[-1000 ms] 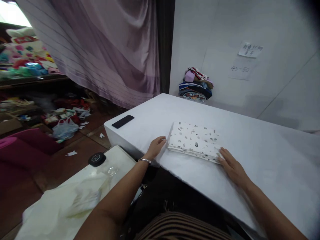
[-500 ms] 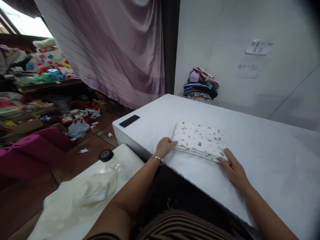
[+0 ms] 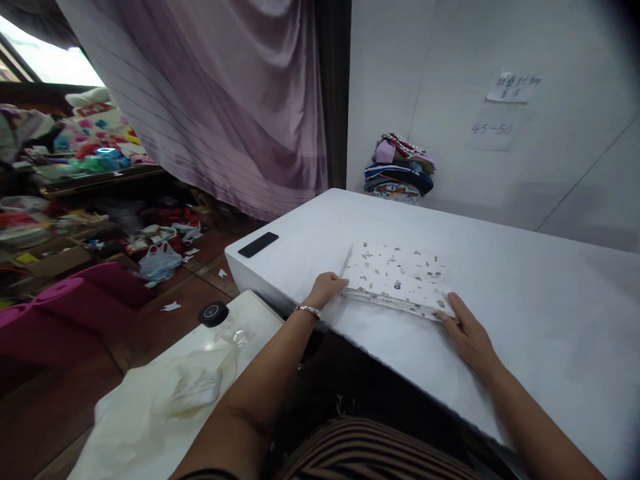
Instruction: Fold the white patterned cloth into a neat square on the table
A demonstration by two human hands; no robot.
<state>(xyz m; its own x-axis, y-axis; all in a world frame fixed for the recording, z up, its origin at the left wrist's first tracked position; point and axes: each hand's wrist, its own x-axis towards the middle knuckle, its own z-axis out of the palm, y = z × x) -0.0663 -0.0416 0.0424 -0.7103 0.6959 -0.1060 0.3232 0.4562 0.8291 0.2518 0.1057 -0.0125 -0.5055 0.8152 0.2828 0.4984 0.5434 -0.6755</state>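
A folded white cloth [image 3: 400,277] with small grey and brown printed motifs lies flat on the white-covered table [image 3: 540,320]. Its layers show along the near edge. My left hand [image 3: 326,289] is closed at the cloth's near left corner, thumb and fingers pinching the edge. At the near right corner my right hand [image 3: 469,339] grips the cloth, with the thumb along the near edge and the fingers on the right side.
A dark phone [image 3: 259,245] lies at the table's left end. Behind stands a pile of folded clothes [image 3: 400,170] against the wall. Left of me, a lower white table [image 3: 245,303] bears a black round object [image 3: 213,313] and pale cloth. A purple curtain [image 3: 240,100] hangs beyond.
My left hand has shifted slightly left along the cloth's corner. My right hand stays at the right corner, and the cloth lies nearly as before. The view has turned a little.
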